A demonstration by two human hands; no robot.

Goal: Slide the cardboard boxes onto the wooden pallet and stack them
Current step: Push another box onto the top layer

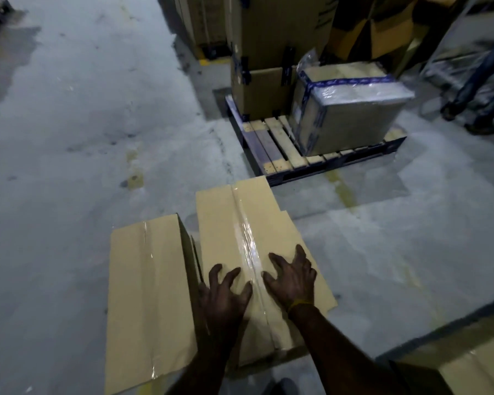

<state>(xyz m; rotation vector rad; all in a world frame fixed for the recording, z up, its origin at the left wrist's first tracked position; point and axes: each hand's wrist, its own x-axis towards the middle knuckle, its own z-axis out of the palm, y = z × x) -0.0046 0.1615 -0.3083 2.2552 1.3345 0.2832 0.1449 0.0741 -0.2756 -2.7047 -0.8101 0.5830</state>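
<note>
While one box point(151, 303) waits at my near left, my left hand point(226, 297) and right hand point(293, 277) press spread flat on the taped box point(240, 223), short of the far-right pallet point(274, 149); stacking remains.

Dim, cool indoor light, glare streaks on the clear tape point(247, 238) along the nearest box point(240, 223), pale sheen on the concrete floor point(69, 138), dark patches at the top left corner, soft overall blur, wide-angle bending at the edges, smeared legs point(479, 81) at far right
</note>
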